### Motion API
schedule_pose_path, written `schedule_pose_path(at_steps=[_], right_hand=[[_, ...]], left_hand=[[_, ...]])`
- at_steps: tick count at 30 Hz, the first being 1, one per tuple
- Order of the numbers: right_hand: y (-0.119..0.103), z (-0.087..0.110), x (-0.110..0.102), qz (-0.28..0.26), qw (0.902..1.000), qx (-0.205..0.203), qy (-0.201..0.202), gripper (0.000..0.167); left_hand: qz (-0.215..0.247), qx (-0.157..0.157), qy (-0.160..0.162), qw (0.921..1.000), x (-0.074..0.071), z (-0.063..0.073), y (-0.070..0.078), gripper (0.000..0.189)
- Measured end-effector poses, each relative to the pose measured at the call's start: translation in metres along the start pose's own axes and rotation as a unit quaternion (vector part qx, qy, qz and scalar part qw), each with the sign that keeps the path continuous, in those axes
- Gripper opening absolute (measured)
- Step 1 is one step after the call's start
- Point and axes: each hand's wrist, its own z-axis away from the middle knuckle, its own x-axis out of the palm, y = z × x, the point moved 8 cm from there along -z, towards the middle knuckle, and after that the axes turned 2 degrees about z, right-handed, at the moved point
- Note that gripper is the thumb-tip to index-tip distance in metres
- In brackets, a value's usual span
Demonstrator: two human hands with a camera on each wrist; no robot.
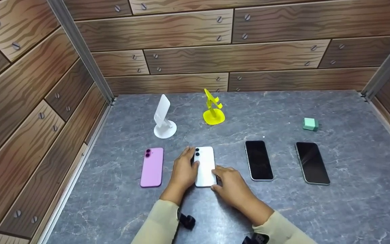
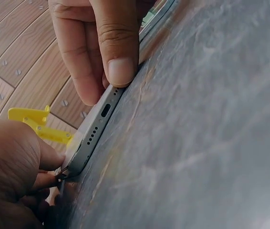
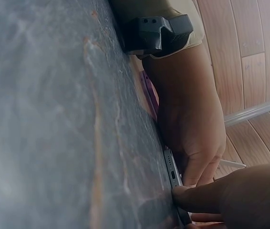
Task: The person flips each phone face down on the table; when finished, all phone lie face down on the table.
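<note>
A white phone (image 1: 205, 169) lies back up on the grey marbled table, its two camera lenses at the top left. My left hand (image 1: 184, 171) holds its left edge, with the thumb on the rim. At the lower right corner my right hand (image 1: 232, 186) grips the phone. In the left wrist view, the right thumb (image 2: 121, 71) presses the bottom edge beside the charging port (image 2: 106, 110). The right wrist view shows that same phone edge (image 3: 172, 169) low against the table. The fingertips behind the phone are partly hidden.
A pink phone (image 1: 152, 167) lies to the left. Two phones with dark screens, one nearer (image 1: 259, 161) and one farther right (image 1: 312, 163), lie to the right. Behind stand a white phone stand (image 1: 163, 117), a yellow phone stand (image 1: 213, 113) and a green charger plug (image 1: 309, 124). Wood-patterned walls (image 1: 188, 32) enclose the table.
</note>
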Motion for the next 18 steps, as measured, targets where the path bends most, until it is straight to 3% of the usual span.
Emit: schedule_pose_path(at_steps=[7,15,18], right_hand=[[0.0014,0.0005,0.0015,-0.001,1.0000,0.003,-0.003,0.047],[0.0034,0.0050,-0.0002,-0.012,0.9994,0.014,-0.031,0.047],[0.0061,0.0070,-0.0066,-0.014,0.9991,0.019,-0.036,0.050]], left_hand=[[0.000,0.012,0.003,0.9999,0.0001,0.0015,0.0011,0.051],[-0.011,-0.006,-0.008,0.9999,0.0024,0.0027,0.0002,0.051],[-0.009,0.001,-0.004,1.0000,0.0013,0.0018,0.0005,0.050]])
